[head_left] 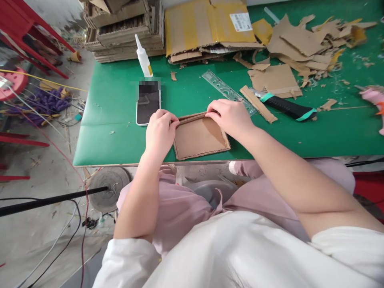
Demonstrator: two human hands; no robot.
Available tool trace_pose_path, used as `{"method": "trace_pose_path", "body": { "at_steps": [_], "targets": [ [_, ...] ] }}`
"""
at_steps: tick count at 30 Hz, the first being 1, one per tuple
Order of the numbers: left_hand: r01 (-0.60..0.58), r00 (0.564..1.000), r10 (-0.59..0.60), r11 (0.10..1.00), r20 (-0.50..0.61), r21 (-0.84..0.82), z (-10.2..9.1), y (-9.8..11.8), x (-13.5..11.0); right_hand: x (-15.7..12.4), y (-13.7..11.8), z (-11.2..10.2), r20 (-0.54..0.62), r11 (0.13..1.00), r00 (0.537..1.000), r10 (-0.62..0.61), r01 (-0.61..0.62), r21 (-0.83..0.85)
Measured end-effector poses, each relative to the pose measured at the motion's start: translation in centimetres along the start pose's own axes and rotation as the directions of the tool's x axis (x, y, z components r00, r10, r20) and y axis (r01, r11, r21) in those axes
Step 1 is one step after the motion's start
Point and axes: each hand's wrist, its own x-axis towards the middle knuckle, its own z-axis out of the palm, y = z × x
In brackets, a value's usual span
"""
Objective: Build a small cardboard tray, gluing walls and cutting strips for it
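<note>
A shallow cardboard tray with low walls lies at the front edge of the green table. My left hand pinches its far left corner between thumb and fingers. At the far wall, toward the right, my right hand grips the cardboard edge the same way. The fingertips partly hide that far wall. Just behind my left hand is a phone with a dark screen. A clear plastic ruler and a narrow cardboard strip lie beyond my right hand.
A white glue bottle stands behind the phone. A black and teal utility knife lies to the right. Stacked cardboard trays, a flattened yellow-taped box and torn cardboard scraps line the back of the green table.
</note>
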Motion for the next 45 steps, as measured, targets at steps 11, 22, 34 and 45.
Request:
{"method": "trace_pose_path", "body": {
  "at_steps": [11, 22, 34, 45],
  "targets": [
    [0.000, 1.000, -0.001, 0.999, -0.024, -0.044, 0.5, -0.6, 0.9, 0.1, -0.4, -0.3, 0.033, 0.999, 0.999, 0.026, -0.025, -0.024],
    [-0.057, 0.998, 0.057, 0.998, 0.020, 0.010, 0.2, -0.3, 0.6, -0.1, 0.0, 0.2, -0.009, 0.999, 1.000, -0.028, 0.027, -0.025],
    [-0.072, 0.997, 0.065, 0.972, 0.040, 0.222, 0.7, 0.4, 0.6, -0.1, 0.2, 0.4, -0.014, 0.999, 0.999, -0.038, 0.038, -0.004],
    [-0.208, 0.977, 0.192, 0.949, 0.090, 0.239, 0.2, 1.7, -0.7, -1.3, 1.9, -1.8, -0.153, 0.978, 0.988, -0.016, 0.047, 0.202]
  ]
}}
